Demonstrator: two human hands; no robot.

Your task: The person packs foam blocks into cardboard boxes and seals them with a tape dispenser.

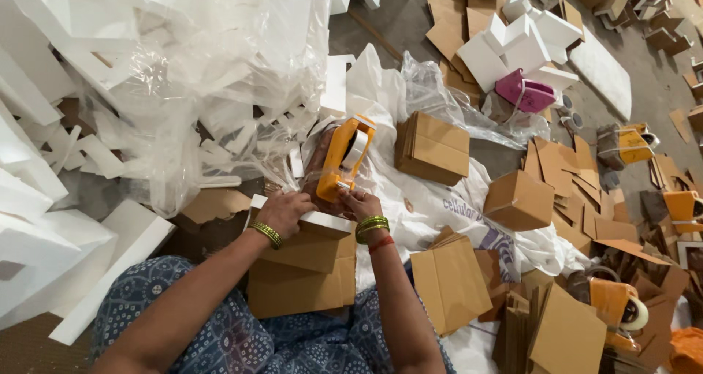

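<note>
My left hand (284, 211) rests on the white foam slab (322, 221) that lies along the top of a brown cardboard box (300, 271) in my lap. My right hand (356, 202) grips the base of an orange tape dispenser (343, 158) with a roll of clear tape. The dispenser stands against the far edge of the box. Green and gold bangles sit on both wrists.
A large clear plastic bag of white foam pieces (183, 74) fills the left. Flat cardboard stacks (433, 147), a closed small box (518, 200) and more cardboard (448, 282) lie right. Other tape dispensers (615, 304) and a pink object (526, 92) lie beyond.
</note>
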